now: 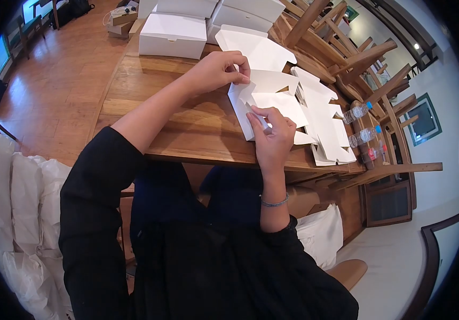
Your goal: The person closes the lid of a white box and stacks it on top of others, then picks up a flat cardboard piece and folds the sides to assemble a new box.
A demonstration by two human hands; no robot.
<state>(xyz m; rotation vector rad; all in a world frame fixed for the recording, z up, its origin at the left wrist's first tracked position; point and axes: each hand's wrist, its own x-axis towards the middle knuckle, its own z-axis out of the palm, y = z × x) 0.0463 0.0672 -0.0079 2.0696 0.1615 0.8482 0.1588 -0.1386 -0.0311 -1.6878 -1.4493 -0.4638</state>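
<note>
A partly folded white cardboard box (277,104) lies on the wooden table (187,125) in front of me, one side panel standing up at its left. My left hand (224,69) pinches the far corner of that panel between thumb and fingers. Nearer to me, my right hand (272,133) pinches a flap at the near end of the same panel, thumb on the left. To the right lies a stack of flat white box blanks (325,122) with cut tabs. Another opened white sheet of card (256,48) rests beyond the box.
Finished white boxes (173,36) stand stacked at the table's far end. Plastic bottles with blue caps (365,136) are by the right edge. Upturned wooden chairs (341,48) crowd the far right. White plastic-wrapped bundles (24,197) sit on my left.
</note>
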